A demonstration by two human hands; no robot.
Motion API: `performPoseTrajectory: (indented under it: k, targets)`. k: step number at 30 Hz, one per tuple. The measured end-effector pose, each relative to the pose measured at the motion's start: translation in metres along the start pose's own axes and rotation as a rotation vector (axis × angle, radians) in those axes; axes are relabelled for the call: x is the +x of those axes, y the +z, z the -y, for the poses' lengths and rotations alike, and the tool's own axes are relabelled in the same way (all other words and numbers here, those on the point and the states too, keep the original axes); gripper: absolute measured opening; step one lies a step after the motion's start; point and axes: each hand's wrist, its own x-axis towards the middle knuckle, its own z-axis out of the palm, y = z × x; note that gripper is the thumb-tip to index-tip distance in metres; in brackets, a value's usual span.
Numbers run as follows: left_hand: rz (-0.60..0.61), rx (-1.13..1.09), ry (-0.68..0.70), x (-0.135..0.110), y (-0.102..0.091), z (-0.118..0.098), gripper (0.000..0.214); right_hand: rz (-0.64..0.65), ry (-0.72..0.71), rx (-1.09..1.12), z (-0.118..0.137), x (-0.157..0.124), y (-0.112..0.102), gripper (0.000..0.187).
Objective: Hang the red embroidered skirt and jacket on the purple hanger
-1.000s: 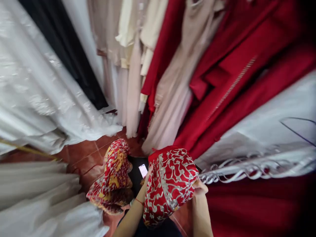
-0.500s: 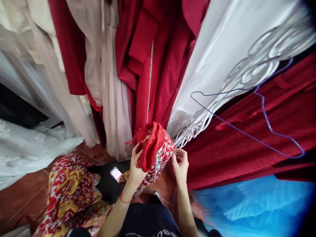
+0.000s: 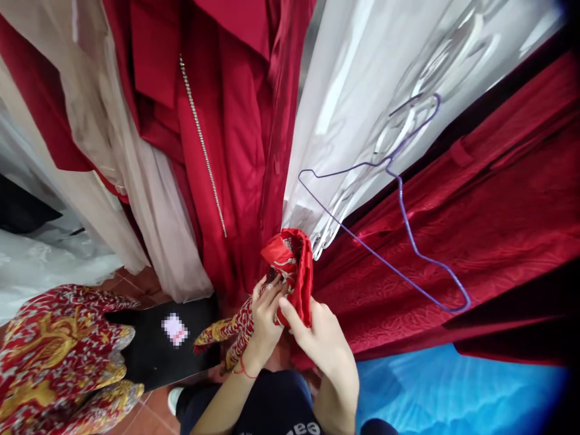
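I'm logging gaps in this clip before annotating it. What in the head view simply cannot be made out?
Head view only:
Red embroidered cloth: bunched between the left hand and right hand, so its shape is hidden.
Label on the black item: blurred, unreadable.
Red-and-gold garment: cut off by the left and bottom edges.
Blue surface: smeared at the lower right; unidentifiable.

The red-brown tiled floor [image 3: 151,417] shows only in the lower left of the frame. A crumpled red and gold patterned cloth [image 3: 54,350] lies on it at the left edge, touching a flat black item [image 3: 149,356] just to its right. A white gown hem [image 3: 40,272] pools on the tiles above them
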Motion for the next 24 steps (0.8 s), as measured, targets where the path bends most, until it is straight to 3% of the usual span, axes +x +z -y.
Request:
performPoseTrajectory:
  k: [5, 10, 13, 15, 18, 20, 21, 22, 24]
  targets:
    - [0.011, 0.013, -0.21, -0.009, 0.032, 0.001, 0.026, -0.035, 0.105, 0.221, -0.032, 0.006, -0.008, 0.044]
    - [-0.026, -0.033, -0.278, -0.01, 0.046, -0.001, 0.021, 0.062, -0.014, 0.204, -0.045, 0.012, -0.014, 0.031]
    - [-0.069, -0.205, -0.456, -0.016, 0.061, -0.009, 0.021, 0.058, -0.105, 0.247, -0.057, 0.018, -0.02, 0.031]
    - [-0.001, -0.419, -0.583, -0.021, 0.065, -0.012, 0.028, 0.009, -0.122, 0.253, -0.069, 0.02, -0.025, 0.034]
    - [0.339, -0.705, -0.693, -0.016, 0.043, -0.003, 0.059, -0.02, -0.108, 0.258, -0.087, 0.019, -0.038, 0.038]
    - [0.684, -0.833, -0.747, -0.001, 0.012, 0.01, 0.078, 0.025, -0.097, 0.315, -0.096, 0.017, -0.047, 0.038]
    - [0.792, -0.872, -0.775, 0.009, -0.006, 0.016, 0.077, 0.046, -0.093, 0.356, -0.099, 0.016, -0.051, 0.038]
    - [0.706, -0.865, -0.783, 0.021, -0.023, 0.021, 0.073, 0.058, -0.088, 0.4, -0.101, 0.015, -0.055, 0.038]
    - [0.407, -0.679, -0.751, 0.043, -0.047, 0.027, 0.06, 0.048, -0.071, 0.475, -0.102, 0.012, -0.06, 0.039]
